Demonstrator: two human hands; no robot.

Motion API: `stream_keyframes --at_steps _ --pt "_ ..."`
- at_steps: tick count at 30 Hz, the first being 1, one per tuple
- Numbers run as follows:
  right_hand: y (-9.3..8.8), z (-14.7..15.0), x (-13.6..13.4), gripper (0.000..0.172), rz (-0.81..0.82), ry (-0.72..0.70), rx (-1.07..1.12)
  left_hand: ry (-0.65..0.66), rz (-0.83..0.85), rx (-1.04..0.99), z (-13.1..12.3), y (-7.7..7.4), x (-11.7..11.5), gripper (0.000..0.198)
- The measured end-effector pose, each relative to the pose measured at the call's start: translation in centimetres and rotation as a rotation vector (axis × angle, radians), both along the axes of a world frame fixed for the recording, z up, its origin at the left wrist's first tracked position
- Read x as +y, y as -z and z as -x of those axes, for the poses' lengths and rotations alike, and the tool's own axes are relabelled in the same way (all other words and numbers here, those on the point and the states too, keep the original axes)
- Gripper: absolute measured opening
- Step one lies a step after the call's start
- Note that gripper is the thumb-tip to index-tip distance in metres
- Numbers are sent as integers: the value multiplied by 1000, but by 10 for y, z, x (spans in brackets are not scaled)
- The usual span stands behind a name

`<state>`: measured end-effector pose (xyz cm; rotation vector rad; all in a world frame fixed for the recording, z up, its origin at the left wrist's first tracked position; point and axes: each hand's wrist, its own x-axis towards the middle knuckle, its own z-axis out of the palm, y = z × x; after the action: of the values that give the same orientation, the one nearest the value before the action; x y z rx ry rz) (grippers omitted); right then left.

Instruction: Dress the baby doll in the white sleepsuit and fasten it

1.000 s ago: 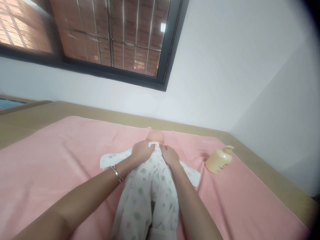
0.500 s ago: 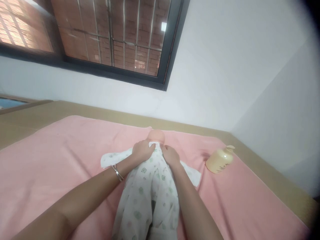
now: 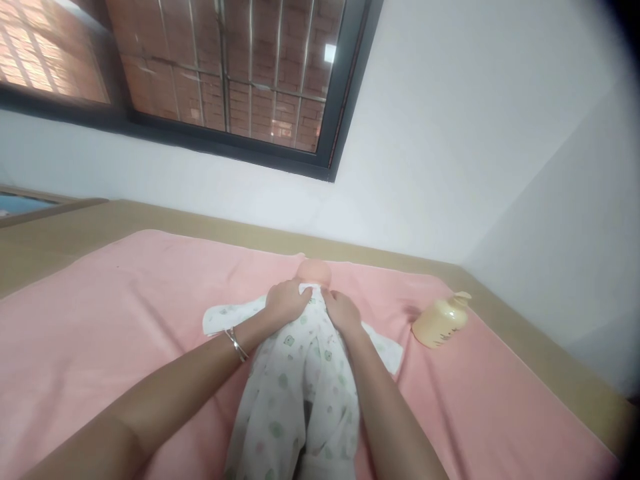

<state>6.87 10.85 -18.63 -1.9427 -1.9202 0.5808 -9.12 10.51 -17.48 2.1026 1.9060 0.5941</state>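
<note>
A baby doll in white patterned clothes (image 3: 293, 377) lies stretched out on a pink blanket, its sleeves spread to both sides. Its bald head (image 3: 314, 272) is at the far end, and no facial features show. My left hand (image 3: 290, 301) grips the doll's left-hand shoulder area, thumb pressed near the collar. On the opposite side, my right hand (image 3: 341, 311) wraps the other shoulder, its thumb also by the collar. The doll's body hides most of the fingertips of both hands. A bracelet (image 3: 236, 345) circles my left wrist.
The pink blanket (image 3: 150, 293) covers a wooden surface (image 3: 240, 230) that meets a white wall. To the right, a yellow bottle (image 3: 440, 323) stands tilted in view on the blanket. Above is a dark-framed window (image 3: 225, 150) with bars behind the glass.
The view has shifted very slightly. Both hands keep the same hold on the doll, and nothing else has visibly moved.
</note>
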Motion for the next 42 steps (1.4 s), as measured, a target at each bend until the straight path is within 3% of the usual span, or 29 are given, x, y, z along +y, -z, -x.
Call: stream_keyframes --at_steps 8,11,15,19,23,29,32,36,42 --pt "-32 31 -43 70 -151 -129 -216 79 -107 46 4 4 1 42" --pt "-26 33 -38 69 -170 -68 -253 82 -238 111 3 6 0 41" --pt "-16 15 -18 75 -51 -72 -155 77 -381 143 1 7 -3 34" --pt "-33 6 -26 75 -19 -194 -113 -2 -287 135 0 6 0 35" --pt "-49 15 -46 73 -87 -222 -200 -9 -180 161 2 5 2 44" --pt "-32 10 -28 70 -38 -161 -202 26 -344 185 1 4 -2 43" --pt "-30 13 -29 71 -67 -141 -244 -30 -234 178 1 3 1 41" --pt "-32 23 -38 73 -183 -161 -315 12 -111 165 2 2 2 45" --pt "-29 12 -26 76 2 -114 -176 16 -312 125 2 5 -4 42"
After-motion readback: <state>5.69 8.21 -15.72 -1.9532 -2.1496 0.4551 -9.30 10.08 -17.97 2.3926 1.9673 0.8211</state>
